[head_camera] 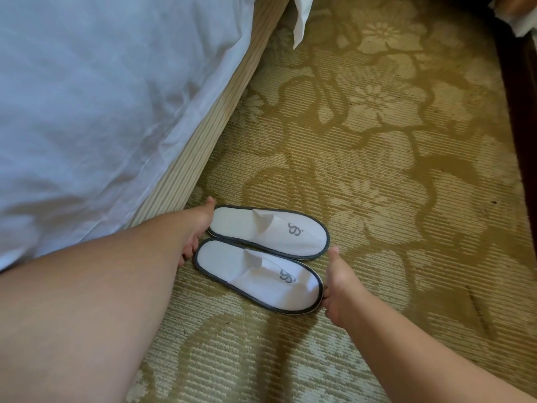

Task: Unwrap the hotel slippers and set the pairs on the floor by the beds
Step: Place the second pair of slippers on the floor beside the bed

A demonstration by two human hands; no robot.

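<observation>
Left hand grip cupping slipper heels, right hand pinching near slipper toe; square both against far slipper, parallel to bed

Floor is carpet, olive-gold with a pale flower pattern and fine ribbed texture. Two white slippers lie flat on it, side by side and touching along their long edges, toes to the right: far slipper, near slipper. Both have a dark trim around the sole and a grey logo on the upper. The pair sits just beside the bed base, a ribbed beige panel standing on the carpet at left. Dark furniture edge meets the carpet at far right.
</observation>
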